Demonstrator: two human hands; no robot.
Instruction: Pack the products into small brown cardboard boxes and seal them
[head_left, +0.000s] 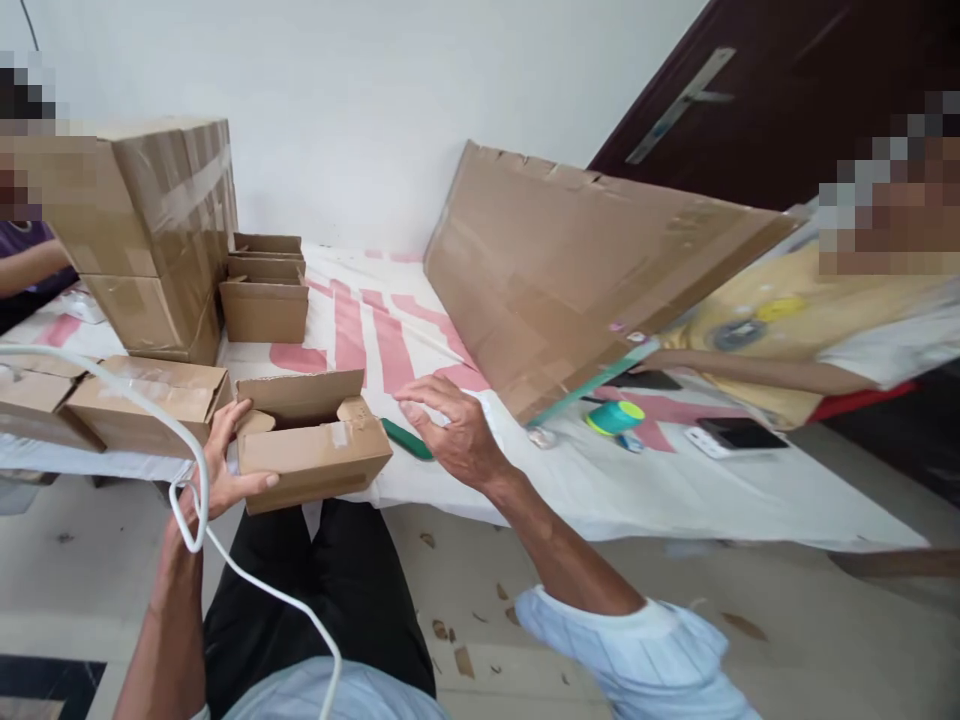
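A small brown cardboard box (319, 462) sits at the table's front edge, tilted slightly, its long lid flap raised at the back and the side flaps partly folded in. My left hand (225, 465) grips its left end, thumb on the front face and fingers over the top edge. Just right of the box, my right hand (457, 430) is raised with its fingers apart and nothing in it. Beneath and beside that hand, a dark green flat object (407, 440) lies on the cloth, partly hidden. What the box holds inside cannot be seen.
Taped cartons (169, 215) are stacked at the left, beside small open boxes (266, 310). Closed boxes (150, 390) line the left front. A large cardboard panel (585, 260) leans at right, near a teal tape roll (615, 416). A white cable (270, 595) crosses my left arm. People sit at both sides.
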